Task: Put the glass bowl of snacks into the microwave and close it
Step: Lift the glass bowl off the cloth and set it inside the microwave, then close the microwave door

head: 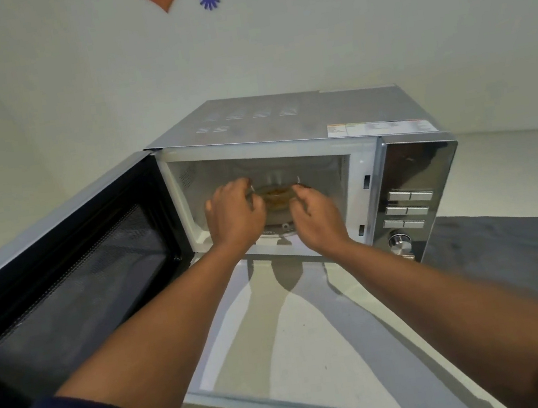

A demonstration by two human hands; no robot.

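A silver microwave (283,118) stands on the counter with its door (72,266) swung wide open to the left. Inside the cavity sits a glass bowl of snacks (277,195), brownish pieces showing through the glass, over the turntable (278,232). My left hand (234,212) grips the bowl's left side and my right hand (314,214) grips its right side, both reaching into the cavity. The hands hide much of the bowl, and I cannot tell whether it rests on the turntable or hangs just above it.
The control panel (409,204) with buttons and a knob (401,244) is on the microwave's right. A dark grey cloth (515,245) lies on the counter to the right. White countertop (313,329) stretches in front; a wall stands behind.
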